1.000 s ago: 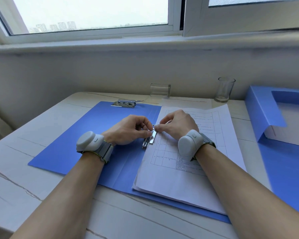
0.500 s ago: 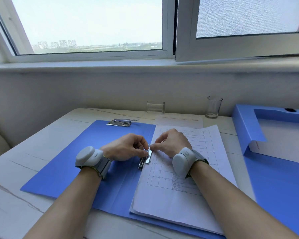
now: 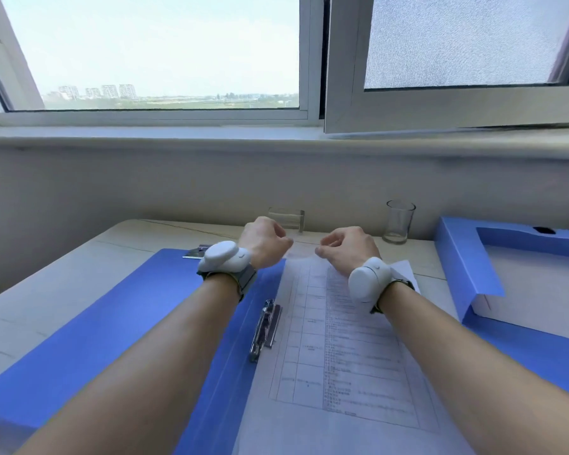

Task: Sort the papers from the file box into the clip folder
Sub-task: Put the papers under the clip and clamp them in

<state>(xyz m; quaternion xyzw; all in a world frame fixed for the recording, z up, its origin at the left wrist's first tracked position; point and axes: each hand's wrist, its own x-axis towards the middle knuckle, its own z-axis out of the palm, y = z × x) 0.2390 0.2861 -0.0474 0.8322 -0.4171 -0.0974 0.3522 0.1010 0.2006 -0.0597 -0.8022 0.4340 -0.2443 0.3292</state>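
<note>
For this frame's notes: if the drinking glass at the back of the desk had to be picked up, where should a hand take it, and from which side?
Grip the drinking glass around its side wall, about mid-height, coming from the front with the right hand, which is the nearer one. It stands upright, its sides look straight and smooth, and nothing touches it. The wall stands close behind, and the file box lies to its right, so those sides look tighter.

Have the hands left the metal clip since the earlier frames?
Yes. Left hand and right hand have moved off the metal clip, toward the table's far edge near the glass.
</note>
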